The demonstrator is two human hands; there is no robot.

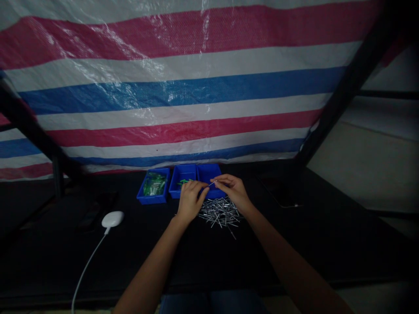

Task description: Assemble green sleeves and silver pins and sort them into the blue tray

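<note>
My left hand (190, 199) and my right hand (235, 190) meet over the front of the blue bins. Between their fingertips is a thin metal pin (212, 183); my right thumb and finger pinch one end, and my left fingers close at the other end. Below them a loose pile of silvery metal pins (220, 213) lies on the black table (209, 261). The middle blue bin (178, 173) has some small green pieces (183, 181) in it, partly behind my left hand. The right blue bin (208, 168) is partly covered by my hands.
A left blue bin (140, 196) contains green-looking packets (154, 184). A white puck-shaped device (113, 219) with a cable lies on the left. On the right is a dark flat object (288, 198). A striped sheet (183, 96) hangs behind, between black frame posts (343, 87).
</note>
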